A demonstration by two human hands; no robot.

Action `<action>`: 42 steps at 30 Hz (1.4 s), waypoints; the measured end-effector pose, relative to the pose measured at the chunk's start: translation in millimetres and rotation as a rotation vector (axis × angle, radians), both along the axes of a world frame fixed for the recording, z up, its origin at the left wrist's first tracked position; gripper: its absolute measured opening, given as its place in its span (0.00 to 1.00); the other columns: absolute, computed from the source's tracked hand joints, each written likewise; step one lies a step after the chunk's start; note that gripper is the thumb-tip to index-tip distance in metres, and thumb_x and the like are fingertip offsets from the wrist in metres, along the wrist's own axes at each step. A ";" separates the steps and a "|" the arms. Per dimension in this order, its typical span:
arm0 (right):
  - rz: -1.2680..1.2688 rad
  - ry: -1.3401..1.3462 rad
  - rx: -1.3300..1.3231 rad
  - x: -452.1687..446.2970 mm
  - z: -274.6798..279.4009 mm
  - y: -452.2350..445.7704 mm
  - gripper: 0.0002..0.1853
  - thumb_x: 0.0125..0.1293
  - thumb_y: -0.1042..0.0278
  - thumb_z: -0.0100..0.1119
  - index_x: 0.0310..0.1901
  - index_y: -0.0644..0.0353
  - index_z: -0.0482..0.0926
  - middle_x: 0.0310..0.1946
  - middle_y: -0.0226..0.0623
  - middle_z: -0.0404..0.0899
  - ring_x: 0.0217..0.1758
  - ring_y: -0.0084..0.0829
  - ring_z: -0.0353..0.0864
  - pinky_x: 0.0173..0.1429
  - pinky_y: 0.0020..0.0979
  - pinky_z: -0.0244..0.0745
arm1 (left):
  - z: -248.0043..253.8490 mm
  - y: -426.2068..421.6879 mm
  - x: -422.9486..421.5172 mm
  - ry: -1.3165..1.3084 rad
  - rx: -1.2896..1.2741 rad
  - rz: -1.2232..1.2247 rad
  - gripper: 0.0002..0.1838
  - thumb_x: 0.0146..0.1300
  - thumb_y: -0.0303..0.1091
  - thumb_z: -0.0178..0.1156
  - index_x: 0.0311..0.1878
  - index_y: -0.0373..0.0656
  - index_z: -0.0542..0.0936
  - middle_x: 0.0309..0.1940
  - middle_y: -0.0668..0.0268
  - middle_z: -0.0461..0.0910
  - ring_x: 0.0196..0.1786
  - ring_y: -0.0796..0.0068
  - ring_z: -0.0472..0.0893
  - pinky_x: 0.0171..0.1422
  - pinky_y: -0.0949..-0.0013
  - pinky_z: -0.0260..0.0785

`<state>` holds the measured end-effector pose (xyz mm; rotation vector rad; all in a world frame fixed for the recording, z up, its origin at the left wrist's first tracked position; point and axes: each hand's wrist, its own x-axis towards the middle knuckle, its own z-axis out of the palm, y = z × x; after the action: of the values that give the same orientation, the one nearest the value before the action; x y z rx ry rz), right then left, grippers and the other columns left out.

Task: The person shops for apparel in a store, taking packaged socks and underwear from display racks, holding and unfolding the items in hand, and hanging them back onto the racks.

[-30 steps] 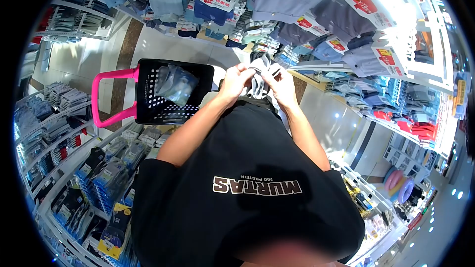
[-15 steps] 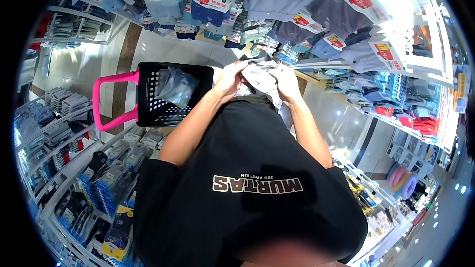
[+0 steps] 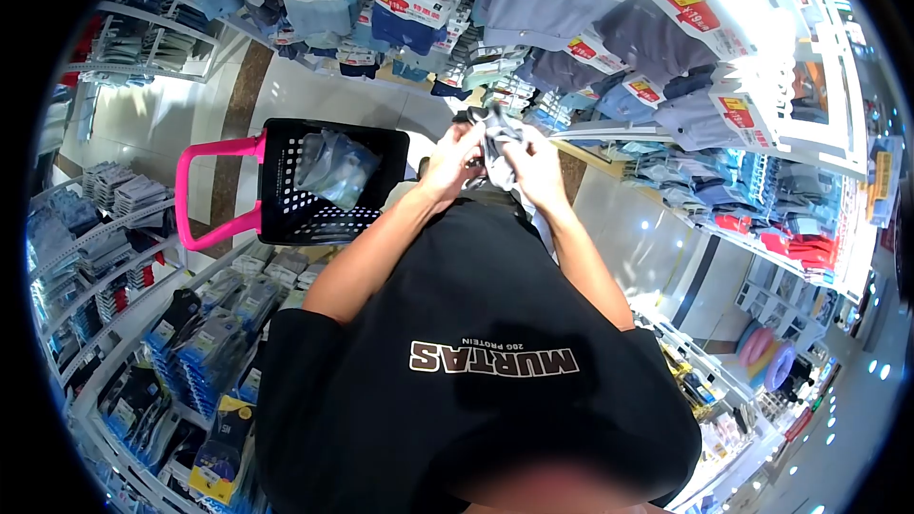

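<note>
In front of my waist, both hands hold a small bunched garment [image 3: 497,148], white-grey with dark parts; its kind I cannot make out. My left hand [image 3: 449,164] grips its left side, fingers curled and thumb pointing up. On the other side, my right hand [image 3: 536,169] is closed on the cloth, with the fingertips partly hidden by its folds. To the left of my left hand is a black shopping basket [image 3: 276,186] with a pink handle [image 3: 188,192]. Inside it lies a clear plastic package [image 3: 335,169].
Hanging clothes [image 3: 533,5] with red-and-yellow price cards line the rack ahead. Shelves of folded clothes [image 3: 800,243] stand to the right. Packaged goods [image 3: 214,362] fill a low display at my left. Tiled floor [image 3: 319,95] shows beyond the basket.
The garment was spread between my hands and is now bunched and narrower. My hands have come closer together, the right one moving inward. The basket stays almost in place.
</note>
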<state>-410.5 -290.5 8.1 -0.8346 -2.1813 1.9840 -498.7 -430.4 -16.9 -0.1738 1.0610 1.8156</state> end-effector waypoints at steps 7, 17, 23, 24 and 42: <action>0.178 0.151 0.034 1.7 4.9 -30.8 0.28 0.64 0.69 0.64 0.64 0.67 0.70 0.60 0.43 0.73 0.62 0.32 0.73 0.63 0.32 0.72 | -18.6 -3.3 -0.9 0.001 0.029 0.297 0.11 0.69 0.33 0.58 0.50 0.38 0.78 0.40 0.66 0.81 0.40 0.76 0.82 0.47 0.71 0.76; -0.117 -0.331 -0.893 -7.2 -44.4 18.8 0.29 0.76 0.44 0.44 0.66 0.59 0.67 0.59 0.39 0.76 0.59 0.37 0.77 0.62 0.42 0.74 | 4.3 4.8 9.0 -0.248 0.349 0.611 0.11 0.68 0.33 0.59 0.47 0.35 0.80 0.39 0.64 0.83 0.39 0.75 0.84 0.44 0.70 0.79; -0.052 -0.163 -0.804 -48.1 -48.4 57.9 0.19 0.75 0.58 0.51 0.59 0.60 0.74 0.53 0.38 0.81 0.55 0.35 0.80 0.64 0.38 0.73 | -16.5 8.1 28.6 -0.184 0.280 0.624 0.13 0.67 0.34 0.60 0.48 0.33 0.79 0.40 0.63 0.83 0.40 0.75 0.84 0.45 0.71 0.79; 0.000 -0.098 -0.707 -56.3 -46.1 69.5 0.17 0.75 0.61 0.52 0.58 0.61 0.75 0.53 0.39 0.81 0.55 0.34 0.80 0.64 0.36 0.74 | -26.1 10.9 32.6 -0.135 0.242 0.613 0.15 0.67 0.35 0.60 0.50 0.33 0.78 0.41 0.63 0.83 0.40 0.75 0.84 0.46 0.71 0.78; 0.206 0.406 1.214 -204.7 -51.8 168.0 0.24 0.63 0.55 0.61 0.56 0.62 0.74 0.52 0.47 0.79 0.55 0.38 0.77 0.60 0.36 0.68 | -56.3 39.2 145.6 0.007 -0.199 0.430 0.16 0.69 0.41 0.59 0.53 0.43 0.75 0.46 0.64 0.81 0.42 0.74 0.82 0.44 0.72 0.72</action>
<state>-615.2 -122.5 -43.6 -0.0120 -2.5817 0.4580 -353.1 -391.2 -73.2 -0.5517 1.2818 2.0847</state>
